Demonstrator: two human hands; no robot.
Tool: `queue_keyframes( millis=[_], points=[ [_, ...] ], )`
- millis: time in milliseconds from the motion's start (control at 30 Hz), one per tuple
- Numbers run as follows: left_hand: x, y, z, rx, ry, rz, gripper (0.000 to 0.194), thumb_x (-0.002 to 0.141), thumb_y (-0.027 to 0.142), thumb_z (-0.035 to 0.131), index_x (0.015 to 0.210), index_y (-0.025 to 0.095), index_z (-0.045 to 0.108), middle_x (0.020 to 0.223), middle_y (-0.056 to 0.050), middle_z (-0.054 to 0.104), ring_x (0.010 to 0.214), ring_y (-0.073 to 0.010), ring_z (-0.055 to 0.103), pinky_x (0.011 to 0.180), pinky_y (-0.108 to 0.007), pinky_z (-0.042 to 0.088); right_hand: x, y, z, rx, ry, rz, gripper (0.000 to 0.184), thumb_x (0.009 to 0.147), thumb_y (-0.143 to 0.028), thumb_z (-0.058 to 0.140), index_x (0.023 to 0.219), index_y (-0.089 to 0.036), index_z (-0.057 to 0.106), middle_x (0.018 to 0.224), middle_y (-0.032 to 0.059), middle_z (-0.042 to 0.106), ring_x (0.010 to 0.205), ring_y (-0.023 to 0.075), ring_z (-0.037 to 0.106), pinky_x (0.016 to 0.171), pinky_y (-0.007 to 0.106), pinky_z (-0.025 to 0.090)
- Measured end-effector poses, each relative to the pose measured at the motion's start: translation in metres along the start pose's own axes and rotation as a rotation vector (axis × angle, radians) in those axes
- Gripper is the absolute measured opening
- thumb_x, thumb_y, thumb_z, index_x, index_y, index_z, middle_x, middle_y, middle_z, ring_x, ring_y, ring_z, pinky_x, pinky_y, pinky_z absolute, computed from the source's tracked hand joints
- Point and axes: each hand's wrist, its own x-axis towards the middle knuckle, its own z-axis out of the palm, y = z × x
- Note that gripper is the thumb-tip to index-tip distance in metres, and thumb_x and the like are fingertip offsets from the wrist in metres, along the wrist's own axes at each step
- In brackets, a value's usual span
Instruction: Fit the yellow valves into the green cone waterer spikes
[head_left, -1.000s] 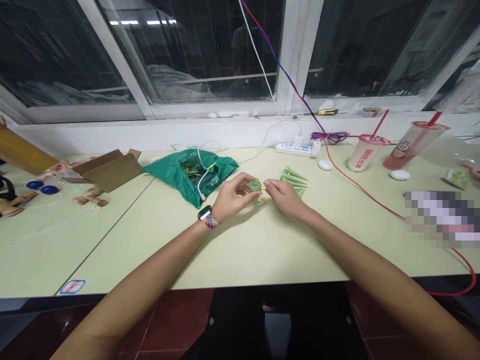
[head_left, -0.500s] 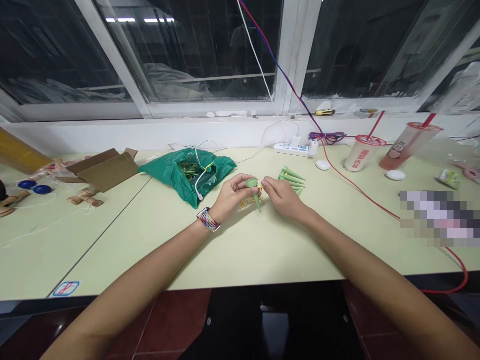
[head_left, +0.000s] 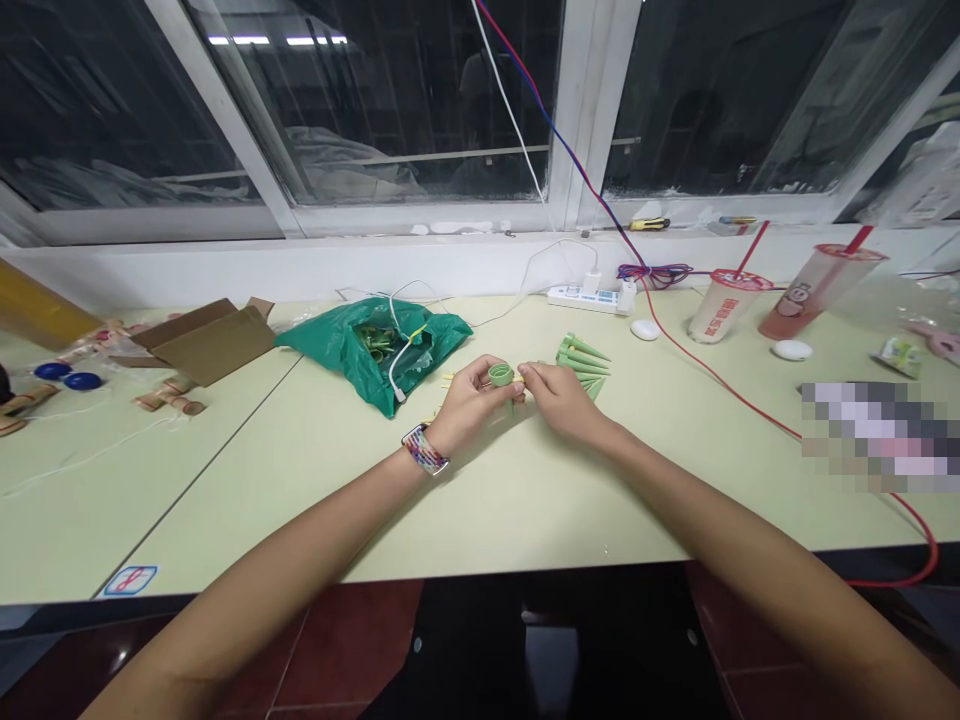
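Observation:
My left hand [head_left: 474, 400] is closed around a green plastic watering spike [head_left: 500, 375], its round, ringed open end tipped up toward me. With fingertips pinched, my right hand [head_left: 559, 395] holds a small yellow piece [head_left: 518, 380] against the spike's side. Fingers cover most of that piece. Several more green spikes [head_left: 585, 352] lie on the table just beyond my right hand, points to the right. Small yellow pieces [head_left: 448, 378] show partly from behind my left hand.
A green plastic bag [head_left: 337, 345] with green parts inside lies at left, a white cable end across it. Further left are a cardboard box [head_left: 214, 345] and wooden toys [head_left: 172, 394]. A power strip [head_left: 589, 298], a drink cup [head_left: 724, 308] and a red cable [head_left: 720, 380] are at right.
The spike has turned in my left hand, so its open end faces me more and its tip shows less. My left hand now covers more of the yellow pieces on the table.

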Motion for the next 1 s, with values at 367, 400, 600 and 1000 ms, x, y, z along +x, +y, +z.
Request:
queue_keyframes(
  millis=[367, 400, 600, 1000],
  points=[
    [0.002, 0.011, -0.002, 0.072, 0.006, 0.05, 0.046, 0.068, 0.035, 0.094, 0.091, 0.018, 0.058, 0.08, 0.0, 0.069, 0.074, -0.017, 0.073, 0.072, -0.031, 0.06, 0.0, -0.007, -0.008, 0.076, -0.035, 0.048, 0.041, 0.105, -0.046, 0.043, 0.072, -0.022, 0.047, 0.065, -0.0009, 0.057, 0.061, 0.0149, 0.048, 0.062, 0.029, 0.033],
    [0.002, 0.012, -0.002, 0.052, 0.003, 0.042, 0.046, 0.068, 0.035, 0.094, 0.09, 0.018, 0.058, 0.079, 0.001, 0.069, 0.073, -0.0167, 0.072, 0.072, -0.031, 0.059, -0.001, -0.008, -0.01, 0.016, -0.035, -0.024, 0.035, 0.105, -0.042, 0.044, 0.077, -0.022, 0.051, 0.074, 0.0005, 0.065, 0.067, 0.0155, 0.053, 0.066, 0.029, 0.035],
    [0.004, 0.014, -0.005, 0.101, -0.042, 0.039, 0.046, 0.07, 0.038, 0.093, 0.09, 0.018, 0.057, 0.077, 0.001, 0.067, 0.073, -0.0171, 0.071, 0.069, -0.03, 0.057, -0.001, -0.004, -0.011, 0.025, -0.086, -0.089, 0.03, 0.105, -0.038, 0.043, 0.081, -0.022, 0.05, 0.073, -0.0016, 0.061, 0.067, 0.0145, 0.05, 0.067, 0.028, 0.035],
    [-0.001, 0.01, -0.006, 0.501, 0.03, 0.306, 0.027, 0.085, 0.036, 0.079, 0.096, 0.019, 0.062, 0.089, -0.001, 0.066, 0.081, -0.0151, 0.063, 0.074, -0.027, 0.053, 0.006, -0.007, -0.004, 0.627, -0.135, 0.303, 0.042, 0.093, -0.041, 0.057, 0.063, -0.025, 0.031, 0.055, -0.0098, 0.021, 0.049, 0.0082, 0.014, 0.048, 0.027, 0.013]
  ],
)
